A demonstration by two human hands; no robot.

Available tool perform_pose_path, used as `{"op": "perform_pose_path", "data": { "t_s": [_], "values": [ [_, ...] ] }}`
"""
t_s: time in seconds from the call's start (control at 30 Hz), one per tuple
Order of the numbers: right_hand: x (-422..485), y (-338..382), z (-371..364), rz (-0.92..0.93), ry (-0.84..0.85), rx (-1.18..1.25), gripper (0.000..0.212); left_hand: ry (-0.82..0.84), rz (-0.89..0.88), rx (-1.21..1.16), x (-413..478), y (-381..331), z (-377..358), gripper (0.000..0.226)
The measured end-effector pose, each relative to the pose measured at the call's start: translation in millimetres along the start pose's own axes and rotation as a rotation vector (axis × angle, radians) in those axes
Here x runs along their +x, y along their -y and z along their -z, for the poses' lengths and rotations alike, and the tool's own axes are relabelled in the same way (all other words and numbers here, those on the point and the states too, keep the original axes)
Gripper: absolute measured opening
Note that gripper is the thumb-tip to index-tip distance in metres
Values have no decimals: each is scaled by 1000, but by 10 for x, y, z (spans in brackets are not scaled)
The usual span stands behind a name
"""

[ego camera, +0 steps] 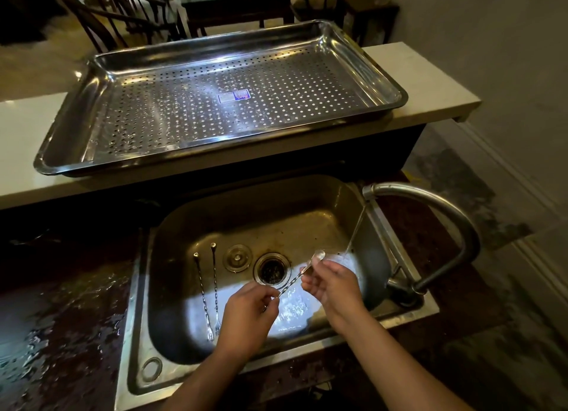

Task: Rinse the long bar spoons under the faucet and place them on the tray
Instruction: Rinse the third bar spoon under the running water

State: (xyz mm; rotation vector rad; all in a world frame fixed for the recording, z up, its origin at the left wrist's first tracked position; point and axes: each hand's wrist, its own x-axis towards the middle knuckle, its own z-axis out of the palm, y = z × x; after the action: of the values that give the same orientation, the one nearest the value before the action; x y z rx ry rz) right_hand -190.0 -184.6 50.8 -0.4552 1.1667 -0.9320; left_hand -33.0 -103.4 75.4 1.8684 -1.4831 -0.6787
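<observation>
Pinched by left hand [250, 310] and right hand [332, 283], the wet twisted steel bar spoon [293, 282] could be dropped into the round drain [272, 269] at ten o'clock.

My silver tray [172, 103], upper frame, is dotted with rows of round holes around a blue-and-white sticker [233, 97]. The silver bar spoon [292, 283] I hold has a spiral-twisted stem. At lower left the counter [76, 303] is mottled dark red-brown; the ledge [24, 140] above it is cream.
</observation>
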Motion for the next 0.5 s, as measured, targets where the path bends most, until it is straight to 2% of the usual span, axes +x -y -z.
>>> {"op": "perform_pose_path", "data": {
  "t_s": [0.1,0.23,0.43,0.5],
  "values": [
    [63,67,51,-1,-64,90,4,11,-1,5,0,6,3,13],
    [68,33,68,-25,-48,137,28,15,20,16,11,8,-20,14],
    [91,68,172,26,-158,203,6,71,21,21,54,17,-73,12],
    [76,37,179,46,-159,201,14,82,19,33,74,15,-101,11]
  ]
}}
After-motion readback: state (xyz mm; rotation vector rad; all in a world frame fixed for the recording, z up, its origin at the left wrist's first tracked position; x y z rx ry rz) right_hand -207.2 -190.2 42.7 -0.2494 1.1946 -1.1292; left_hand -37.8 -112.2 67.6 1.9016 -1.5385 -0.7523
